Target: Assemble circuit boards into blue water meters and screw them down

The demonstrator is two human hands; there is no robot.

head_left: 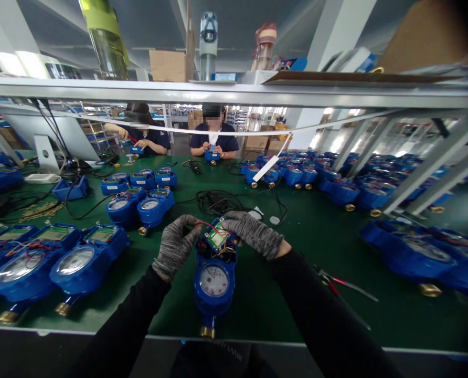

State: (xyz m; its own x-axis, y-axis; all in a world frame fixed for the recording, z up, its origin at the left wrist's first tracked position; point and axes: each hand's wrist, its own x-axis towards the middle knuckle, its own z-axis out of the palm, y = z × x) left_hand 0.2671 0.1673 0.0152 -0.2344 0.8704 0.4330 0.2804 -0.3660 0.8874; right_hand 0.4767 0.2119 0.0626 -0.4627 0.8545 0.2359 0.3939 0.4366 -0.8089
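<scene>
A blue water meter (pixel 214 286) with a white dial and a brass fitting lies on the green table (pixel 305 247) right in front of me. Its upper housing is uncovered, showing a green circuit board (pixel 217 236) and red wires. My left hand (pixel 176 245), in a grey knit glove, grips the left side of that housing. My right hand (pixel 253 233), gloved the same way, rests its fingers on the board's right edge.
Rows of blue meters (pixel 72 262) fill the left, several more (pixel 415 252) the right. Red-handled pliers (pixel 342 283) lie to my right. Black cables (pixel 218 199) coil ahead. Two people (pixel 214 139) sit across the table, each holding a meter. A metal shelf (pixel 234 92) runs overhead.
</scene>
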